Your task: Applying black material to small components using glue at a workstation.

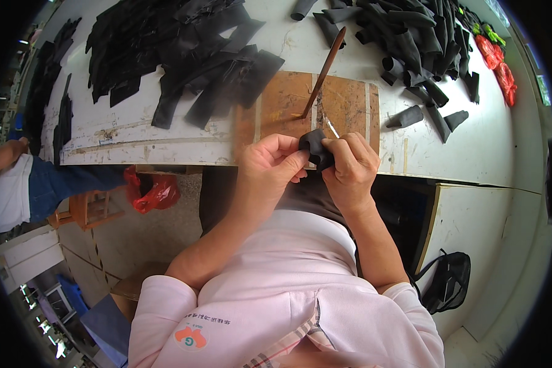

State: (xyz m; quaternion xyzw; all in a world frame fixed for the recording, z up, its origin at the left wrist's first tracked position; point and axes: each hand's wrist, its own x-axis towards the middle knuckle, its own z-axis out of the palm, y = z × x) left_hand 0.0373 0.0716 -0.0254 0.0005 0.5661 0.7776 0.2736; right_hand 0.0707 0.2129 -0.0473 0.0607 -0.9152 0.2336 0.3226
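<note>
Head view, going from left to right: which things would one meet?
Glossy red plastic bag, person's bare left hand, small curled black fabric piece, bare right hand, black strapped bag, bright red plastic bundle.

Left hand [268,162] and right hand [353,162] close together in pinch grips, bare forearms [224,234] angled inward.
</note>
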